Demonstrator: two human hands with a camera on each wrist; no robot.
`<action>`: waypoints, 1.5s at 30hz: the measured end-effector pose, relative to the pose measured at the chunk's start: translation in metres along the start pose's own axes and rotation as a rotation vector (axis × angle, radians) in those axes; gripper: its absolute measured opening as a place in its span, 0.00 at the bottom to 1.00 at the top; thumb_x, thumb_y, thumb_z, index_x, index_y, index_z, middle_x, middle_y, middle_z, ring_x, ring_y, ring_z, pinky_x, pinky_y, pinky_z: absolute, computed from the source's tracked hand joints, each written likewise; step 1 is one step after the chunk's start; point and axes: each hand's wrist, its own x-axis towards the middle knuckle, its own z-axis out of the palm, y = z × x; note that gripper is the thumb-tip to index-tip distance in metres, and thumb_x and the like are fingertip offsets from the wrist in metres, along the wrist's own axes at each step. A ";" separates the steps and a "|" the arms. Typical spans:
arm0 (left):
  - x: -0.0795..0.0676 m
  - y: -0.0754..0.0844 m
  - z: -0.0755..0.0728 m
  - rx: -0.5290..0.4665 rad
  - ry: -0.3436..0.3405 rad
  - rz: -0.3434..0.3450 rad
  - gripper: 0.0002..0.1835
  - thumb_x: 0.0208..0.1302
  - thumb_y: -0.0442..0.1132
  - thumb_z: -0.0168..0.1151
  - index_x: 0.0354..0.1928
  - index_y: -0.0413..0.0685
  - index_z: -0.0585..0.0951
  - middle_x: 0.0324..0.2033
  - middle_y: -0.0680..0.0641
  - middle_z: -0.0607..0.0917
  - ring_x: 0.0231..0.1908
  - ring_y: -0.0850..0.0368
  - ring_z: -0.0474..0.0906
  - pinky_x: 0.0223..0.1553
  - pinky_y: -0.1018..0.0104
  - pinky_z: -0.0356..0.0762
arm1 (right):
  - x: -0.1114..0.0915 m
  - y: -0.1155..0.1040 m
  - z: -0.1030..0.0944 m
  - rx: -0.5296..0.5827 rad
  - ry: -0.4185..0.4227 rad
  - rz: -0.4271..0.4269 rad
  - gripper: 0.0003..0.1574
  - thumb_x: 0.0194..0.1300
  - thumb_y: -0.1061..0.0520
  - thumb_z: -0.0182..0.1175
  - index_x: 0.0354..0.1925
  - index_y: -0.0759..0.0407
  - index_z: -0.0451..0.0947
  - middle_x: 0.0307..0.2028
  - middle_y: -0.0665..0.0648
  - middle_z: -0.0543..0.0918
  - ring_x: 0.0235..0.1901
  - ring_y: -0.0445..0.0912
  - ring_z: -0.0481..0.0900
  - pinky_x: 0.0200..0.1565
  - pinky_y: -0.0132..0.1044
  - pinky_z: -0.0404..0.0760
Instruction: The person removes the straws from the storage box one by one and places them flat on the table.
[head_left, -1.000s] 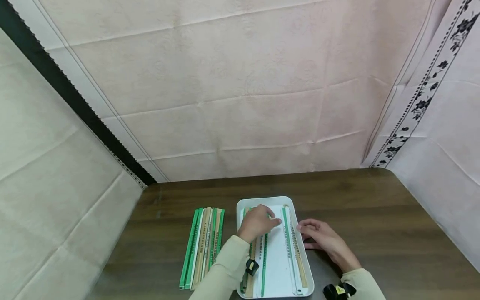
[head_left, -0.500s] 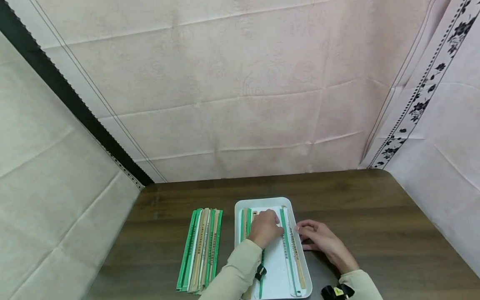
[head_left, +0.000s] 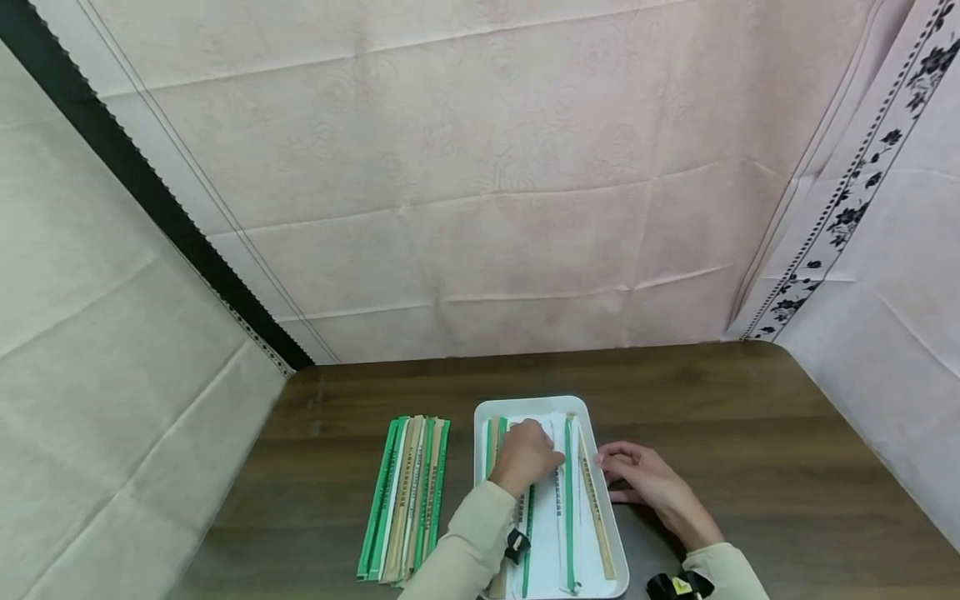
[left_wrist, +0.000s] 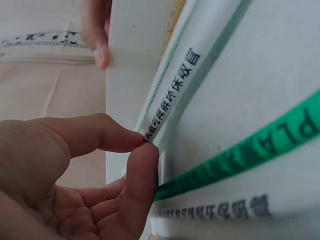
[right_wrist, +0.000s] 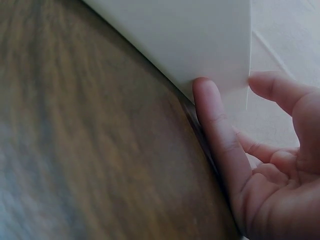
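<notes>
My left hand (head_left: 523,458) reaches over the white tray (head_left: 532,406) in the head view. In the left wrist view, its thumb and forefinger pinch the end of a white printed straw (left_wrist: 172,90). Beside that straw in the tray lie a green straw (head_left: 569,500) and a tan straw (head_left: 597,517). Under the left hand and forearm are more straws, partly hidden; a green printed straw (left_wrist: 250,155) shows below the fingers in the left wrist view. My right hand (head_left: 651,482) touches the tray's right side, with extended fingertips against the outer wall and rim in the right wrist view.
To the left of the tray, a row of green, white and tan straws (head_left: 405,500) lies on the brown wooden table (head_left: 345,392). Pale cloth (head_left: 480,208) hangs behind the table and along both sides. A black device (head_left: 678,586) is strapped to the right wrist.
The left hand has shifted right and lower over the tray and pinches a white straw. The green and white straws at the tray's right have moved left, away from the tan one. The right hand stays put.
</notes>
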 end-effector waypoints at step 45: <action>-0.018 -0.104 -0.137 -0.656 -0.006 -0.054 0.17 0.73 0.36 0.66 0.57 0.32 0.82 0.42 0.37 0.89 0.30 0.59 0.85 0.33 0.67 0.87 | -0.001 0.004 0.001 0.016 0.010 -0.008 0.31 0.76 0.48 0.65 0.64 0.69 0.75 0.46 0.57 0.88 0.44 0.48 0.85 0.43 0.43 0.89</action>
